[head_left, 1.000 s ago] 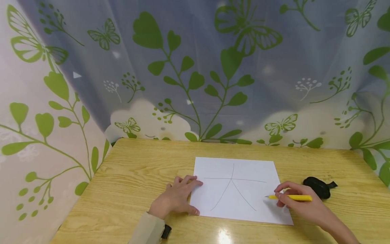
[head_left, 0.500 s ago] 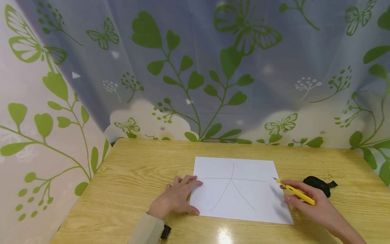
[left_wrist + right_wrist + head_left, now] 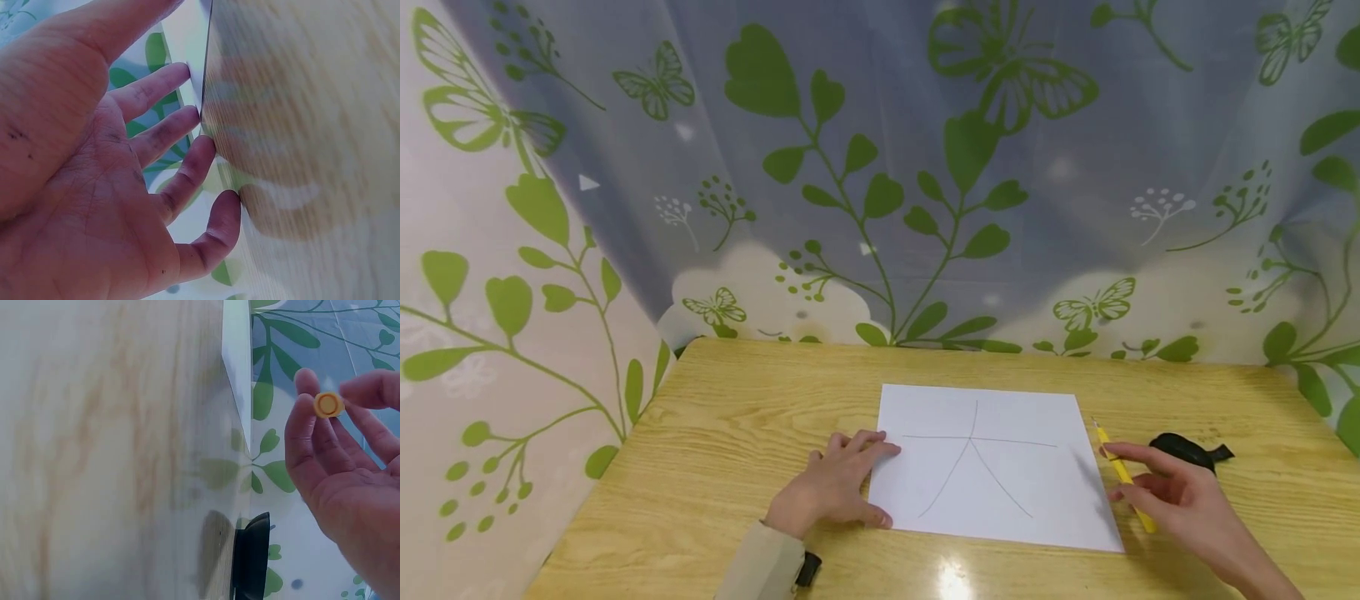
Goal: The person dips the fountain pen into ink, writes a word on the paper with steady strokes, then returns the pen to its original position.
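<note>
A white sheet of paper (image 3: pixel 1007 500) lies on the wooden table and bears thin drawn lines: a horizontal stroke, a short vertical one and two slanting legs. Spread over the sheet's left edge, my left hand (image 3: pixel 831 483) rests on its fingertips and thumb; in the left wrist view its fingers (image 3: pixel 178 125) meet the tabletop. My right hand (image 3: pixel 1191 504) pinches a yellow pen (image 3: pixel 1122 473) between thumb and fingers by the sheet's right edge. The pen's tip points away from me, lifted off the paper. The right wrist view shows the pen's round rear end (image 3: pixel 328 405).
Just beyond my right hand sits a black rounded object (image 3: pixel 1180 450) with a short tab, partly hidden by the hand. A small black item (image 3: pixel 808 569) shows beside my left cuff. A curtain (image 3: pixel 880 183) with leaves and butterflies hangs along the table's far edge.
My right hand has moved right with the pen, from above the paper to its right edge. The pen has turned from pointing left to pointing away. My left hand stays put.
</note>
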Demonstrator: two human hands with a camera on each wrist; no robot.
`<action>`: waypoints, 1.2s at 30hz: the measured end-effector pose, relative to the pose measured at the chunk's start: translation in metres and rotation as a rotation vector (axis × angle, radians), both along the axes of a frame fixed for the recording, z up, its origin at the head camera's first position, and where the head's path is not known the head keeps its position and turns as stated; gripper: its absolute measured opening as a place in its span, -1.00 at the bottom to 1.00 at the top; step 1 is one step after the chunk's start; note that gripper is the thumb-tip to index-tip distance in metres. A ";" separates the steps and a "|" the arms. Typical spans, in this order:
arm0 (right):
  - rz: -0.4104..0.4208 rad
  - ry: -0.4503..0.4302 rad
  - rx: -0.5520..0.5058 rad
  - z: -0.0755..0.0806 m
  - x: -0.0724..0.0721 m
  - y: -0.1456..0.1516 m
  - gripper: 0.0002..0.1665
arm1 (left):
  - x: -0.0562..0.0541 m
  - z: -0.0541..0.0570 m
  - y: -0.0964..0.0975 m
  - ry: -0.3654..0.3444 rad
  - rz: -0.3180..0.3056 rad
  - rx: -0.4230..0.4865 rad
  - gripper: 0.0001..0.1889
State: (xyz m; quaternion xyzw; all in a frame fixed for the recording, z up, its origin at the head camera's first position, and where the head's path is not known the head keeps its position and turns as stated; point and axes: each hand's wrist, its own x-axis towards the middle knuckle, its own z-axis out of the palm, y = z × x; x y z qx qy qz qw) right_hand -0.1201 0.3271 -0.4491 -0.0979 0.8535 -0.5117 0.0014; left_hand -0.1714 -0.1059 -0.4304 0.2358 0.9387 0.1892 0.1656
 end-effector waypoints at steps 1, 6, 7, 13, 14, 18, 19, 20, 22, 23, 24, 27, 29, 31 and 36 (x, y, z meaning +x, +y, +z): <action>-0.002 -0.005 0.002 0.000 0.000 0.000 -0.45 | 0.000 0.000 0.000 -0.004 0.001 0.000 -0.06; -0.036 -0.038 0.024 -0.001 0.001 0.000 -0.45 | 0.000 0.001 0.001 -0.004 0.002 -0.004 -0.07; -0.047 -0.042 0.034 -0.001 0.001 0.000 -0.44 | 0.001 0.001 0.000 -0.003 0.002 -0.005 -0.07; -0.129 -0.045 0.142 -0.001 0.004 0.002 -0.37 | 0.001 -0.001 0.000 0.004 -0.001 -0.006 -0.07; -0.139 -0.048 0.151 -0.001 0.004 0.004 -0.36 | 0.001 -0.001 0.000 0.004 -0.001 -0.007 -0.07; -0.172 -0.038 0.166 -0.004 0.007 0.009 -0.36 | 0.001 -0.003 -0.002 0.004 0.001 -0.008 -0.08; -0.183 -0.034 0.165 -0.004 0.007 0.011 -0.37 | 0.001 -0.004 -0.002 0.006 0.002 -0.006 -0.08; -0.196 -0.030 0.170 -0.005 0.008 0.012 -0.38 | 0.001 -0.005 -0.003 0.008 0.001 -0.005 -0.08; -0.220 -0.024 0.181 -0.005 0.009 0.015 -0.40 | 0.002 -0.006 -0.004 0.014 -0.003 -0.001 -0.08; -0.233 -0.023 0.191 -0.005 0.009 0.017 -0.41 | 0.002 -0.007 -0.004 0.017 -0.006 0.000 -0.08; -0.250 -0.019 0.205 -0.005 0.010 0.018 -0.42 | 0.002 -0.007 -0.005 0.018 -0.006 0.004 -0.07; -0.304 -0.023 0.245 -0.005 0.011 0.023 -0.43 | 0.002 -0.008 -0.005 0.026 -0.017 0.008 -0.04; -0.339 -0.028 0.267 -0.005 0.012 0.028 -0.44 | 0.003 -0.007 -0.005 0.033 -0.023 0.007 -0.01; -0.370 -0.040 0.289 -0.004 0.013 0.033 -0.44 | 0.003 -0.007 -0.006 0.037 -0.028 0.009 0.00; -0.439 -0.048 0.350 -0.002 0.016 0.047 -0.45 | 0.004 -0.007 -0.006 0.033 -0.018 0.020 0.01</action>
